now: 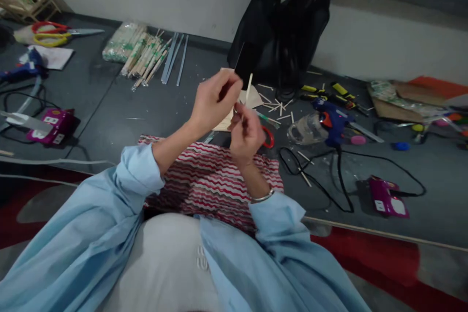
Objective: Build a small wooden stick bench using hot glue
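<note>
My right hand (245,132) is closed, pinching a short pale wooden stick (249,87) that points up and away from me. Just left of it and slightly higher, my left hand (216,98) has its fingers curled together; whatever they hold, if anything, is hidden. Beneath the hands lies a pale wooden piece (223,124), mostly covered by them. Red-handled scissors (269,137) show beside my right wrist. A red-and-white striped cloth (204,170) spreads under my forearms at the table edge.
A black bag (281,34) stands against the wall, with cut sticks (280,106) scattered before it. At right are a blue glue gun (334,119), its cord and a purple box (387,197). Wrapped stick bundles (144,58) and yellow-and-red-handled scissors (53,36) lie at left.
</note>
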A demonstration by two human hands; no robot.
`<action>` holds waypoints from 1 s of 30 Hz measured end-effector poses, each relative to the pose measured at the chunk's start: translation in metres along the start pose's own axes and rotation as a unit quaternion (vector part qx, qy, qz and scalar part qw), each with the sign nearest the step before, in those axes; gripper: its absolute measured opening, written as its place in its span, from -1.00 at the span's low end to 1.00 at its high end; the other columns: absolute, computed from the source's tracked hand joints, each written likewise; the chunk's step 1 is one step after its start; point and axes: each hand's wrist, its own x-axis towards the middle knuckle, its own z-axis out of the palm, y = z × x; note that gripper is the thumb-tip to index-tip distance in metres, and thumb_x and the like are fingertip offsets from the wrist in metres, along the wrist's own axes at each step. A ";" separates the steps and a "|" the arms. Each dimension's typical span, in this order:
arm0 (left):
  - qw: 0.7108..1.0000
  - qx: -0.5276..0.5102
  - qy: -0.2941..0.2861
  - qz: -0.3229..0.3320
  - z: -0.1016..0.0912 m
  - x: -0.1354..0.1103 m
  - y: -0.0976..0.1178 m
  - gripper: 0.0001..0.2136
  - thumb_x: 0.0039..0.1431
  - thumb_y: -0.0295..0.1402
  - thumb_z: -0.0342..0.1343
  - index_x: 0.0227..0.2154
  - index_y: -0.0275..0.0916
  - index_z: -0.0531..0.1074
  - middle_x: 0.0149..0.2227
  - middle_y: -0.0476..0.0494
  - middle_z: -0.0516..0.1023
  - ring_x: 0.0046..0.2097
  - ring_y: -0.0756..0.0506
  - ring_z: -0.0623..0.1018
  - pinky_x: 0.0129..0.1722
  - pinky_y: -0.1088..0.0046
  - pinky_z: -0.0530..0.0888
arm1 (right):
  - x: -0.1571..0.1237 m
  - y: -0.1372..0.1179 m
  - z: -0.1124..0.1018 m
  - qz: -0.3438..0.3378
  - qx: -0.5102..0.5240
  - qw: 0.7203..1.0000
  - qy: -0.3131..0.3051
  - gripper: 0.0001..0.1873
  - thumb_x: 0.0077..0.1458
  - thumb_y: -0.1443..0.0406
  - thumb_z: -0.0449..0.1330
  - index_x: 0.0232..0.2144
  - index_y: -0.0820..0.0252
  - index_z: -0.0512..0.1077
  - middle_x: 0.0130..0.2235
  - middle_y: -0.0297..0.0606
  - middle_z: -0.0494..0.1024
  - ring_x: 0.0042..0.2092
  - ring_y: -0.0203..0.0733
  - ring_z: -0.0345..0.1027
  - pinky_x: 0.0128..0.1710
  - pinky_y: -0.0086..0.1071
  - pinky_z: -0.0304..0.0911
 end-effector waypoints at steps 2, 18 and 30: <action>0.999 -0.014 0.018 0.028 0.010 -0.021 -0.033 -0.81 0.32 -0.34 0.03 -0.42 -0.22 0.42 -0.51 0.03 0.43 -0.48 0.05 0.39 -0.42 0.51 0.33 | -0.011 0.022 0.010 -0.004 -0.009 0.999 -0.035 -0.66 0.34 0.19 -0.01 -0.07 0.12 0.52 -0.22 -0.14 0.62 -0.21 -0.11 0.52 -0.16 -0.17 0.47; 0.997 -0.001 0.072 -0.006 -0.001 -0.040 -0.082 -0.75 0.39 -0.20 0.02 -0.27 -0.24 0.51 -0.39 -0.04 0.60 -0.40 0.06 0.51 -0.37 0.55 0.40 | -0.010 0.039 -0.003 -0.134 -0.031 0.986 -0.095 -0.70 0.28 0.37 0.07 -0.02 0.11 0.50 -0.26 -0.18 0.64 -0.24 -0.13 0.51 -0.21 -0.22 0.43; 0.997 0.011 0.080 0.004 0.009 0.009 -0.127 -0.58 0.38 0.04 -0.11 -0.26 -0.17 0.49 -0.37 -0.08 0.53 -0.40 0.00 0.46 -0.33 0.42 0.40 | 0.000 0.050 0.010 -0.092 -0.043 0.989 -0.109 -0.65 0.34 0.21 -0.03 -0.09 0.12 0.55 -0.33 -0.17 0.60 -0.28 -0.11 0.47 -0.19 -0.17 0.43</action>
